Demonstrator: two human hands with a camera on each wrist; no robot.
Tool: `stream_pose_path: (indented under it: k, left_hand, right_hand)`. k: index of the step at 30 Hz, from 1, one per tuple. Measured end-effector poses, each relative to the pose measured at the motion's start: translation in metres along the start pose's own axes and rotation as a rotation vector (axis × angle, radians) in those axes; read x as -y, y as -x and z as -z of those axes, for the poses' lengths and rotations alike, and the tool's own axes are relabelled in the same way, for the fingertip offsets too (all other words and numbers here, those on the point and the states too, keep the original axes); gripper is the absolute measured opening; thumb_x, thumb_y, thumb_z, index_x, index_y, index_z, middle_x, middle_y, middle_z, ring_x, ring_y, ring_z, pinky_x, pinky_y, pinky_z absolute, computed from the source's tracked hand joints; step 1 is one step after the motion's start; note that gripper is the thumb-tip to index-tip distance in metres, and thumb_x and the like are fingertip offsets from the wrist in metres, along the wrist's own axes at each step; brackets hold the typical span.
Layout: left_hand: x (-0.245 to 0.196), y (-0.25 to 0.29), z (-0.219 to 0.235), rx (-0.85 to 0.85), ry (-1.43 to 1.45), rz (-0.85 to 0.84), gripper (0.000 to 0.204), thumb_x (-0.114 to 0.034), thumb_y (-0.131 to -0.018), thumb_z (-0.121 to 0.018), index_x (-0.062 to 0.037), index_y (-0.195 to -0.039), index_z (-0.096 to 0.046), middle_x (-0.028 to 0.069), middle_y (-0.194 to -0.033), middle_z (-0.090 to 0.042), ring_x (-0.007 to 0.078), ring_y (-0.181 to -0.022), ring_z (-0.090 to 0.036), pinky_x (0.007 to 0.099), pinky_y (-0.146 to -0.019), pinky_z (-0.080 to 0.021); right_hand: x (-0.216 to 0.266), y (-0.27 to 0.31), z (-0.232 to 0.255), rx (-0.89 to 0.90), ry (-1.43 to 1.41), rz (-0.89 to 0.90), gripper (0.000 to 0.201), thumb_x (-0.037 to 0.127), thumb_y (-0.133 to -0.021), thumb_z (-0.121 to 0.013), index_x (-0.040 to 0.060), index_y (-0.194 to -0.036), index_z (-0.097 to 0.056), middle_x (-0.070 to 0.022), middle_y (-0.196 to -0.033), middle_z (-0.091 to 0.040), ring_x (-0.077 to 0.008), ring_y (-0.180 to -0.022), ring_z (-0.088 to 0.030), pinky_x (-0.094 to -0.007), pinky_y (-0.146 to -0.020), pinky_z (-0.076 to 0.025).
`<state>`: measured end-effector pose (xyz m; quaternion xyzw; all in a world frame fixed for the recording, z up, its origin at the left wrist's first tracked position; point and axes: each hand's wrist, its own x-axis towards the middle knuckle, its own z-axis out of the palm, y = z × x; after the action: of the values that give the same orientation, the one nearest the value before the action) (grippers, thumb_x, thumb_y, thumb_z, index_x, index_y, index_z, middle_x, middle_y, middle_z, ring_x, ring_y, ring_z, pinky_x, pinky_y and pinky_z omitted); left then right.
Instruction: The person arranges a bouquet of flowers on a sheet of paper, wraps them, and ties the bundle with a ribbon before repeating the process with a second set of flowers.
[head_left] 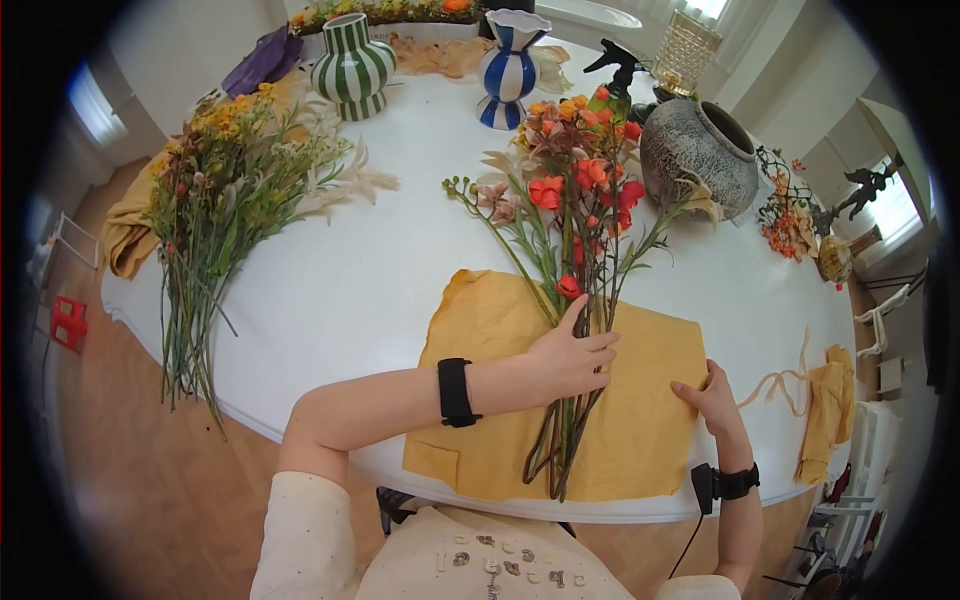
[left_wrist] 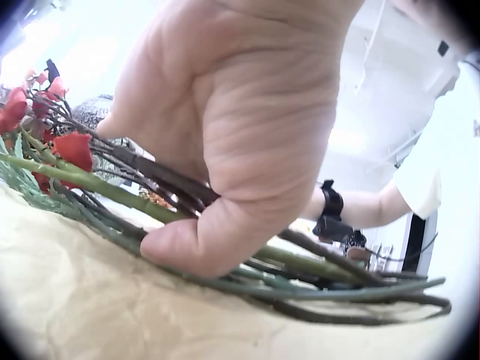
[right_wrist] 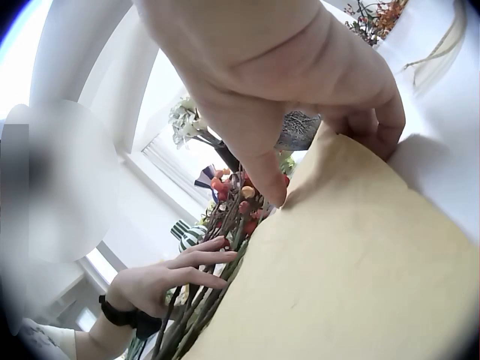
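Observation:
A bouquet of red and orange flowers (head_left: 590,190) lies across a yellow wrapping sheet (head_left: 640,420) on the white table. My left hand (head_left: 572,362) grips the bunch around its stems; in the left wrist view the thumb (left_wrist: 202,244) curls round the green and brown stems (left_wrist: 322,262). The lower stem ends lie over the sheet near the table's front edge. At the sheet's right edge my right hand (head_left: 715,403) pinches the border. The right wrist view shows its thumb (right_wrist: 262,176) on the sheet and the other fingers partly hidden behind the edge.
Another bunch of yellow and green flowers (head_left: 225,190) lies at the left. Along the back stand a green-striped vase (head_left: 352,70), a blue-striped vase (head_left: 510,75), a black spray bottle nozzle (head_left: 614,68) and a grey pot (head_left: 690,155). Folded yellow material (head_left: 828,415) and ribbon (head_left: 785,385) lie at right.

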<state>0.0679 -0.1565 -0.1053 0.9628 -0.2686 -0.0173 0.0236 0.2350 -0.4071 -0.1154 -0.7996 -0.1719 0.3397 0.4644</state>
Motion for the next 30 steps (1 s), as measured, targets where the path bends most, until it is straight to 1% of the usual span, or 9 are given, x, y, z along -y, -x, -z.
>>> stream_pose_path:
  k: [5, 7, 9, 11, 13, 16, 23, 25, 30]
  left_hand:
    - [-0.005, -0.013, -0.033, -0.265, -0.183, 0.083, 0.019, -0.019, -0.079, -0.051, -0.0126, -0.097, -0.053, 0.0049, -0.106, -0.049, 0.0188, -0.121, -0.036, 0.0652, -0.097, -0.022]
    - [-0.006, -0.014, -0.039, -0.33, -0.194, 0.08, 0.021, -0.021, -0.08, -0.05, -0.0128, -0.098, -0.054, 0.005, -0.107, -0.049, 0.0192, -0.122, -0.035, 0.0645, -0.097, -0.023]
    - [-0.006, -0.015, -0.039, -0.443, -0.232, 0.114, 0.029, -0.024, -0.078, -0.049, -0.014, -0.105, -0.054, 0.004, -0.112, -0.049, 0.0205, -0.124, -0.034, 0.0634, -0.099, -0.021]
    - [-0.006, -0.008, -0.039, -0.283, -0.19, 0.105, 0.033, -0.027, -0.08, -0.048, -0.0175, -0.111, -0.053, 0.0017, -0.12, -0.046, 0.0203, -0.127, -0.029, 0.0631, -0.1, -0.017]
    - [-0.017, 0.0, -0.023, 0.092, -0.225, 0.218, 0.042, -0.029, -0.079, -0.049, -0.0252, -0.121, -0.05, -0.0048, -0.131, -0.04, 0.0208, -0.131, -0.022, 0.0616, -0.104, -0.011]
    - [-0.019, 0.031, -0.019, -0.195, -0.166, 0.27, 0.04, -0.022, -0.072, -0.055, -0.0111, -0.11, -0.054, 0.0043, -0.12, -0.047, 0.029, -0.129, -0.024, 0.0598, -0.1, -0.018]
    - [0.018, 0.093, 0.026, -0.254, -0.083, 0.748, 0.05, -0.016, -0.068, -0.064, -0.0008, -0.112, -0.048, 0.0148, -0.115, -0.048, 0.0254, -0.112, -0.044, 0.038, -0.089, -0.041]
    - [0.033, 0.099, 0.03, -0.035, 0.156, 1.075, 0.054, -0.023, -0.07, -0.067, 0.0016, -0.113, -0.045, 0.0151, -0.111, -0.05, 0.028, -0.102, -0.049, 0.0347, -0.081, -0.045]
    - [0.058, 0.099, 0.006, -0.177, 0.382, 1.035, 0.055, -0.026, -0.073, -0.069, 0.0011, -0.114, -0.043, 0.0171, -0.101, -0.056, 0.0316, -0.092, -0.055, 0.0369, -0.077, -0.046]
  right_hand:
    - [0.059, 0.024, -0.018, 0.21, -0.32, 0.021, 0.05, 0.0, -0.073, -0.062, -0.005, -0.118, -0.041, -0.0138, -0.107, -0.056, -0.0184, -0.09, -0.059, -0.0291, -0.077, -0.049]
    - [0.083, 0.033, -0.04, 0.413, -0.247, 0.218, 0.052, -0.003, -0.075, -0.056, -0.0031, -0.123, -0.035, -0.0099, -0.101, -0.056, -0.0151, -0.079, -0.06, -0.0277, -0.069, -0.052]
    - [0.119, 0.043, -0.066, 0.603, -0.024, 0.072, 0.061, -0.004, -0.077, -0.052, -0.0009, -0.13, -0.023, -0.0066, -0.091, -0.054, -0.0104, -0.067, -0.057, -0.0248, -0.056, -0.052]
    - [0.128, 0.04, -0.101, 0.665, -0.043, 0.09, 0.072, -0.004, -0.077, -0.049, 0.0023, -0.135, -0.007, -0.0026, -0.077, -0.048, -0.0066, -0.056, -0.049, -0.0231, -0.047, -0.049]
    - [0.13, 0.033, -0.124, 0.634, -0.026, 0.149, 0.075, -0.004, -0.076, -0.049, 0.0025, -0.136, -0.004, -0.0017, -0.073, -0.045, -0.0068, -0.054, -0.047, -0.0237, -0.048, -0.05]
    - [0.122, 0.025, -0.14, 0.589, -0.009, 0.305, 0.079, -0.005, -0.075, -0.047, 0.0026, -0.137, 0.001, 0.0001, -0.065, -0.04, -0.0073, -0.051, -0.044, -0.0245, -0.049, -0.05]
    - [0.127, 0.029, -0.162, 0.535, 0.139, 0.416, 0.077, -0.003, -0.07, -0.049, -0.0047, -0.134, -0.005, -0.0037, -0.056, -0.039, -0.0138, -0.048, -0.044, -0.0288, -0.05, -0.044]
    - [0.123, 0.029, -0.171, 0.51, 0.204, 0.455, 0.072, -0.003, -0.07, -0.051, -0.0028, -0.131, -0.013, -0.0033, -0.057, -0.039, -0.0129, -0.048, -0.043, -0.026, -0.051, -0.042]
    - [0.104, 0.013, -0.186, 0.608, 0.453, 0.641, 0.046, 0.003, -0.068, -0.055, -0.0059, -0.11, -0.037, -0.0086, -0.061, -0.047, -0.028, -0.056, -0.05, -0.0341, -0.057, -0.045]
